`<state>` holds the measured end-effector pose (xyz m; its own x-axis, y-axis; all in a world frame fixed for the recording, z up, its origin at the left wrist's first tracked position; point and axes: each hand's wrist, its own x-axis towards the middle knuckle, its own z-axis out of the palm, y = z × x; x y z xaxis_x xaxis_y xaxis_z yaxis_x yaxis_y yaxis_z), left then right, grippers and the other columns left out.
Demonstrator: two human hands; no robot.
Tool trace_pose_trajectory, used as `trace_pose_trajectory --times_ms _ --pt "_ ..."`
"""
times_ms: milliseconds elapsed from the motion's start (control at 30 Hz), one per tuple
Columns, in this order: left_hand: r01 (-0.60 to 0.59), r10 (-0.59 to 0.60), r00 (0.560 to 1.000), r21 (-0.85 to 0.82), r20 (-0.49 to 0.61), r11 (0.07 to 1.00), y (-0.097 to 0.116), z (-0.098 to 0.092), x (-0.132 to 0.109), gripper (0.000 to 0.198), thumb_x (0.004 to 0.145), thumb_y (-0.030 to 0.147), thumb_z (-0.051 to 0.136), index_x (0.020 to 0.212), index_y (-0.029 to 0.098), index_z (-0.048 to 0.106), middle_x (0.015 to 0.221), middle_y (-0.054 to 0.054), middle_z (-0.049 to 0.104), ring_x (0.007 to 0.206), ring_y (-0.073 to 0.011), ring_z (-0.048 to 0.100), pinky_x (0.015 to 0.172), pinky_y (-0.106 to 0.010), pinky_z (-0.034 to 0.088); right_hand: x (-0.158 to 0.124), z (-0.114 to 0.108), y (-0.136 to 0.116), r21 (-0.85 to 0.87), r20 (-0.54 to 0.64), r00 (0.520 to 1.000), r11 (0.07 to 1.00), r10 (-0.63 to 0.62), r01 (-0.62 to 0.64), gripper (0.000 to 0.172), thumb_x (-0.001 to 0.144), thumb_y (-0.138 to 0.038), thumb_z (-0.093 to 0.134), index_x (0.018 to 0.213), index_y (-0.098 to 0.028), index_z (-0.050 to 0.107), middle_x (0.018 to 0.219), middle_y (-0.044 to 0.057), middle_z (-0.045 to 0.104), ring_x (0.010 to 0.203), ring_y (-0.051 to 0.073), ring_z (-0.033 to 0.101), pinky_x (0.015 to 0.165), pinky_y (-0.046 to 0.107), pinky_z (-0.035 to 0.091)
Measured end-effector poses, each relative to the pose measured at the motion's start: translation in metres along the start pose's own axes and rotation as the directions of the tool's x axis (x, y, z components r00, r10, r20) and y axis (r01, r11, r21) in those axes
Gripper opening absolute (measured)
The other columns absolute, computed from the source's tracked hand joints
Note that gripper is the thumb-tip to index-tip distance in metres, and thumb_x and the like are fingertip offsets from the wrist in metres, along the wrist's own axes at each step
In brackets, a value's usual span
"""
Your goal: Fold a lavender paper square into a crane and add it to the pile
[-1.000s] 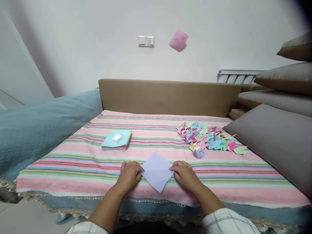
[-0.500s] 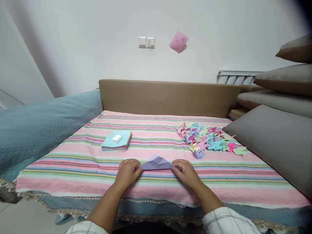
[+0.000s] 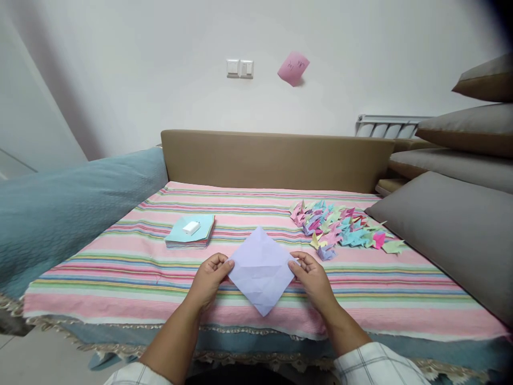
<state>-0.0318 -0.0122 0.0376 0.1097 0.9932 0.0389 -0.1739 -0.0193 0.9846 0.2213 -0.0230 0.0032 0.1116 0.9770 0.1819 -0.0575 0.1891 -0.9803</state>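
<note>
Paper (image 3: 262, 272), pinched, between left hand (image 3: 208, 279) and right hand (image 3: 315, 278)

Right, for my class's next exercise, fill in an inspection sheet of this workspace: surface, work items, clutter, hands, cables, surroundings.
Surface: striped cloth, somewhat wrinkled.
Work items: one purple paper, opened out, crease lines visible, one corner pointing towards the person.
Clutter: paper stack at left with a small white block on top; heap of folded paper pieces, many colours, at right.
Hands: left hand pinches the paper's left corner; right hand pinches its right corner.
Cables: nothing seen.
Surroundings: grey cushions at right; wall switches and a pink note ahead.
</note>
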Motion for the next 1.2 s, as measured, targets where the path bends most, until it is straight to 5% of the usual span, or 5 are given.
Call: trace_pose_trajectory --times_ms 200,300,400,533,1200 --pt "0.098 -0.08 0.986 0.121 -0.149 0.988 -0.026 0.0 0.016 0.036 0.059 0.042 0.071 0.061 0.02 0.042 0.048 0.009 0.05 0.044 -0.0099 0.052 0.049 -0.022 0.043 0.006 0.004 0.016 -0.435 -0.122 0.969 0.889 -0.213 0.141 0.036 0.08 -0.038 0.054 0.109 -0.017 0.056 0.102 0.01 0.059 0.093 0.022 0.056 0.085 0.038 0.044" --pt "0.088 -0.043 0.983 0.254 -0.178 0.963 -0.036 -0.003 0.022 0.031 0.064 0.041 0.066 0.062 0.021 0.042 0.048 0.009 0.05 0.045 -0.0118 0.055 0.048 -0.022 0.043 -0.001 0.013 0.014 -0.673 0.069 0.941 0.68 -0.332 0.289 0.027 0.084 -0.028 0.046 0.103 -0.021 0.062 0.104 0.01 0.059 0.102 0.023 0.051 0.091 0.04 0.037" --pt "0.076 -0.018 0.985 0.346 -0.17 0.935 -0.04 -0.004 0.025 0.027 0.068 0.04 0.061 0.064 0.021 0.042 0.049 0.008 0.053 0.047 -0.013 0.057 0.048 -0.022 0.042 -0.01 0.025 0.013 -0.753 0.305 0.914 0.521 -0.267 0.403 0.027 0.085 -0.023 0.048 0.107 -0.025 0.063 0.105 0.006 0.06 0.099 0.022 0.051 0.09 0.039 0.034" --pt "0.058 0.008 0.988 0.423 -0.151 0.904 -0.039 -0.003 0.022 0.025 0.071 0.041 0.058 0.064 0.021 0.044 0.049 0.007 0.055 0.049 -0.0144 0.059 0.049 -0.022 0.042 -0.014 0.038 0.017 -0.801 0.397 0.9 0.411 -0.18 0.436 0.03 0.086 -0.026 0.05 0.115 -0.028 0.059 0.109 0.005 0.059 0.102 0.021 0.049 0.092 0.039 0.029" --pt "-0.06 0.018 0.995 0.412 0.103 0.909 -0.033 0.01 0.005 0.03 0.066 0.036 0.061 0.087 0.02 0.048 0.072 0.003 0.059 0.062 -0.0131 0.055 0.056 -0.023 0.041 -0.015 0.048 0.028 -0.855 0.393 0.908 0.307 -0.143 0.418 0.034 0.086 -0.03 0.052 0.12 -0.031 0.055 0.109 0.005 0.056 0.102 0.022 0.047 0.092 0.039 0.027"
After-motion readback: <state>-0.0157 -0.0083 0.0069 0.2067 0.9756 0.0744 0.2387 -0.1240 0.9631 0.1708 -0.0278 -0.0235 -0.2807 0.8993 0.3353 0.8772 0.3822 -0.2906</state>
